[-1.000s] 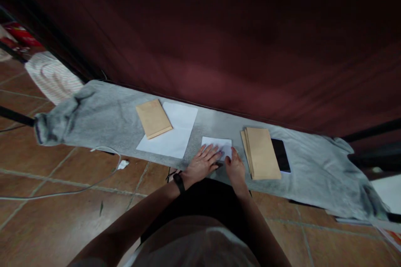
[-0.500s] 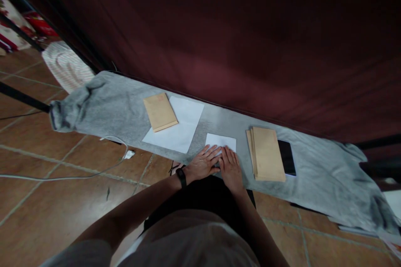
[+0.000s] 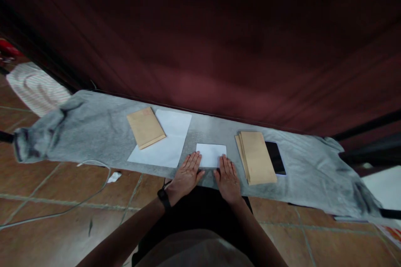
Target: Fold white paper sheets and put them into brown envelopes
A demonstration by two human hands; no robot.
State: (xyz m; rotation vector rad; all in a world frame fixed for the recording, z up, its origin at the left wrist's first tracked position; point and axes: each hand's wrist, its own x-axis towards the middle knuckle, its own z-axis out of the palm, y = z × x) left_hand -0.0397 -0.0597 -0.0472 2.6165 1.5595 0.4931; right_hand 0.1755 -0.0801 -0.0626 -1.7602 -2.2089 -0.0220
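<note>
A small folded white paper (image 3: 211,153) lies on the grey cloth (image 3: 100,127) in front of me. My left hand (image 3: 187,172) lies flat with fingers stretched, touching the paper's near left edge. My right hand (image 3: 227,175) is flat too, fingertips on the paper's near right corner. Neither hand holds anything. A black band (image 3: 163,197) is on my left wrist.
A stack of tan envelopes (image 3: 256,156) lies right of the paper, with a dark phone (image 3: 275,157) beside it. To the left, one tan envelope (image 3: 145,127) rests on a white sheet (image 3: 166,144). A dark red curtain (image 3: 219,41) hangs behind. A white cable (image 3: 59,212) runs over the tiled floor.
Both hands slid apart along the paper's near edge, from overlapping at its middle to lying flat at either side. The view shifted a little.
</note>
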